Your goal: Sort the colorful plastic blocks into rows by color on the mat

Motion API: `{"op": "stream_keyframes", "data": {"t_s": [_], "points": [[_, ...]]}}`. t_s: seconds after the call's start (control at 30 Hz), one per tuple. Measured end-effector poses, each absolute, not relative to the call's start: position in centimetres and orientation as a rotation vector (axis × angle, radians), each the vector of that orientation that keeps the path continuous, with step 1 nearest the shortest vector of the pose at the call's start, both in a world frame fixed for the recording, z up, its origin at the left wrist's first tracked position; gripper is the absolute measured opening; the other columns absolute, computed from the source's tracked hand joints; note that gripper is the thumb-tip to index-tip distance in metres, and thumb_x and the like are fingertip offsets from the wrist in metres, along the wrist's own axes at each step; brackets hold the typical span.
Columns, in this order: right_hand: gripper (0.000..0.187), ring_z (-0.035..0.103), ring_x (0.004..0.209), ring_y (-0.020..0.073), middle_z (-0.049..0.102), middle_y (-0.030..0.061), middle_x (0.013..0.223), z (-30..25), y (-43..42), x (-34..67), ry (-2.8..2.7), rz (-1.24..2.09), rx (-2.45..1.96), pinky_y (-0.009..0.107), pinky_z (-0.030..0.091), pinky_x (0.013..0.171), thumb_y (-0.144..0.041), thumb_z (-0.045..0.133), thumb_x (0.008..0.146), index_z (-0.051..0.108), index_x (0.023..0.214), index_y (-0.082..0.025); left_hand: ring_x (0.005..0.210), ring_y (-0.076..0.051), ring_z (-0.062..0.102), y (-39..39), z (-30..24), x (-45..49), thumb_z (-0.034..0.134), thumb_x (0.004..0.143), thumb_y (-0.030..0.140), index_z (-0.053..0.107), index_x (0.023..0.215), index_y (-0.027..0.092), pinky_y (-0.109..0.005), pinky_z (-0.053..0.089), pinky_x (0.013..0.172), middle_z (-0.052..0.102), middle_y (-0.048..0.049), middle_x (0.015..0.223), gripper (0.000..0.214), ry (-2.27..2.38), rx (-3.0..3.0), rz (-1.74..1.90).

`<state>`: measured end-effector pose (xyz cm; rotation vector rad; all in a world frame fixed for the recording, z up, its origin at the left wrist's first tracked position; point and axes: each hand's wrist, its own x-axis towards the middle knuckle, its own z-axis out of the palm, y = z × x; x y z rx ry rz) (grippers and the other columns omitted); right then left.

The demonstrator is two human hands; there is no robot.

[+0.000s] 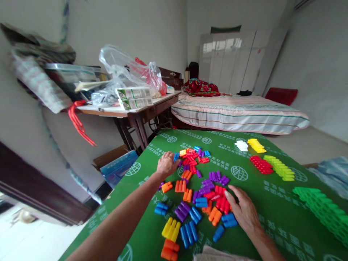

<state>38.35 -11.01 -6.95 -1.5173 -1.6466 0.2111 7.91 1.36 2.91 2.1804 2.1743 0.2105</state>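
A loose heap of small plastic blocks [198, 192] in red, orange, purple, blue and yellow lies on a green cloth-covered table [244, 177]. My left hand [166, 164] reaches to the far left edge of the heap, its fingers resting on a blue block and red ones there. My right hand [244, 210] lies palm down at the heap's right side, fingers touching red and blue blocks. Neither hand visibly grips a block.
Sorted rows lie on the cloth to the right: white [241, 145], yellow [256, 145], red [261, 165], lime [280, 168] and a big green stack [323, 208]. A cluttered wooden side table [130, 108] stands at the left, a bed [239, 114] behind.
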Motion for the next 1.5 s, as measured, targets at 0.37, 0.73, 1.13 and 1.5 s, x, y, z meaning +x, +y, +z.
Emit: {"op": "stream_keyframes", "data": {"t_s": [0.37, 0.73, 1.13, 1.5], "points": [[0.047, 0.067, 0.099, 0.0246, 0.072, 0.0119, 0.106, -6.8, -10.8, 38.3, -1.572, 0.318, -1.511, 0.040, 0.052, 0.093, -0.053, 0.045, 0.088, 0.070, 0.103, -0.017, 0.138, -0.033, 0.030, 2.7, 1.7, 16.8, 0.052, 0.089, 0.052, 0.049, 0.131, 0.019, -0.060, 0.029, 0.109, 0.031, -0.0117, 0.152, 0.053, 1.905, 2.289, 0.028], [0.051, 0.066, 0.101, 0.0257, 0.071, 0.0129, 0.107, -5.8, -10.9, 38.5, -1.471, 0.478, -1.538, 0.040, 0.050, 0.095, -0.057, 0.045, 0.083, 0.070, 0.102, -0.016, 0.143, -0.031, 0.023, -2.7, 1.2, 16.4, 0.045, 0.091, 0.047, 0.041, 0.137, 0.021, -0.059, 0.026, 0.112, 0.038, -0.0109, 0.150, 0.053, 1.648, 2.409, -0.074], [0.047, 0.065, 0.101, 0.0243, 0.072, 0.0108, 0.105, -5.1, -11.1, 38.6, -1.393, 0.547, -1.541, 0.038, 0.048, 0.095, -0.056, 0.048, 0.081, 0.072, 0.098, -0.019, 0.142, -0.035, 0.025, -6.3, 1.4, 15.9, 0.044, 0.090, 0.043, 0.042, 0.137, 0.018, -0.061, 0.025, 0.112, 0.037, -0.0146, 0.150, 0.054, 1.638, 2.409, -0.030], [0.046, 0.067, 0.096, 0.0240, 0.073, 0.0105, 0.101, -4.8, -11.1, 38.5, -1.385, 0.547, -1.515, 0.036, 0.050, 0.091, -0.056, 0.049, 0.081, 0.072, 0.095, -0.020, 0.129, -0.027, 0.047, -9.1, 2.2, 20.1, 0.044, 0.090, 0.036, 0.054, 0.124, 0.020, -0.051, 0.027, 0.114, 0.052, -0.0107, 0.138, 0.039, 1.410, 2.509, 0.058]]}}
